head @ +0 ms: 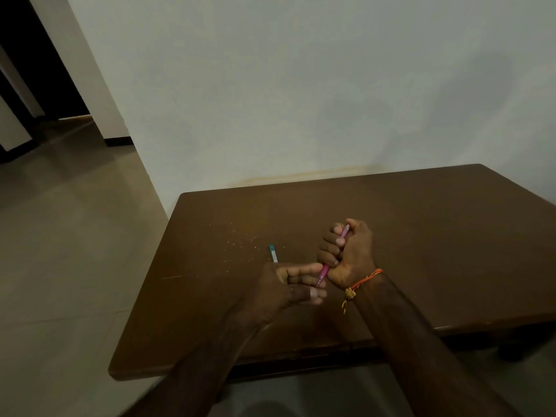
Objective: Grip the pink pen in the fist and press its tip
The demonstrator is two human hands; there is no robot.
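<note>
Your right hand [350, 251] is wrapped in a fist around a pink pen [326, 267], fingers curled tight over the barrel, so the pen runs slantwise through the grip: its upper end pokes out above your fingers, and its lower end juts out below the heel of the hand. At that lower end your left hand [288, 288] meets it, thumb and fingertips pinching the tip just beneath your right fist. Just beyond your left hand's knuckles a teal pen [273, 253] sticks out; you cannot tell whether the hand holds it or it lies on the brown table [421, 236] below. Pale specks [237, 245] dot the wood left of the grip. An orange thread band [362, 281] circles your right wrist.
</note>
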